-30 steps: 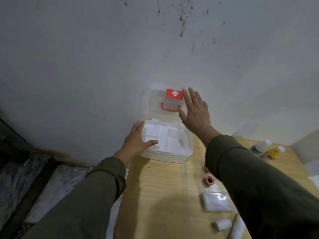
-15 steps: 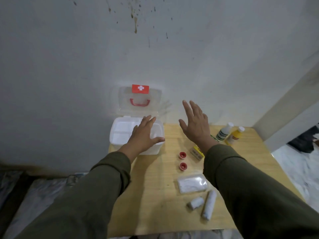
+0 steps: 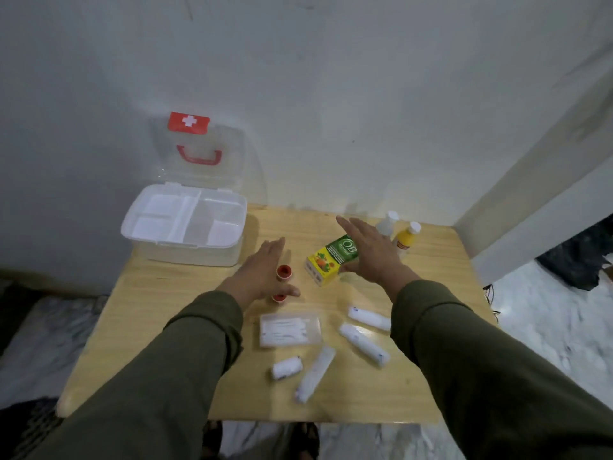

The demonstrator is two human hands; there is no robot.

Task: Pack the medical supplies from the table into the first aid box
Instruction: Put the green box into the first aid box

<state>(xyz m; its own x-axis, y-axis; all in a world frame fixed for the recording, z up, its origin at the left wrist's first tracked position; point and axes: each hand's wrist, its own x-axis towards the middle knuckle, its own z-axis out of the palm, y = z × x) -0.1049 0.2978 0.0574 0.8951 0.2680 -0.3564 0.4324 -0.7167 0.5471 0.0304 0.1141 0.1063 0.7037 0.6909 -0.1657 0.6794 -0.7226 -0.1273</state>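
Note:
The white first aid box (image 3: 229,257) stands open at the table's far left, its clear lid (image 3: 202,161) leaning on the wall. My left hand (image 3: 262,277) hovers open over two red-capped tape rolls (image 3: 285,273). My right hand (image 3: 371,257) is spread open above a green and yellow carton (image 3: 331,260). A clear packet of gauze (image 3: 290,329) lies in the middle. Several white bandage rolls (image 3: 364,343) lie nearer me. A white bottle (image 3: 386,224) and a yellow bottle (image 3: 406,239) stand beyond my right hand.
The wooden table (image 3: 166,327) stands against a grey wall (image 3: 331,94). A wall corner (image 3: 547,194) rises at the right. Marble-patterned floor (image 3: 547,310) shows around the table, with a dark object (image 3: 580,260) on it at the far right.
Both hands have left the box and moved right and toward me, over the supplies. The view has swung right and down, showing more of the table.

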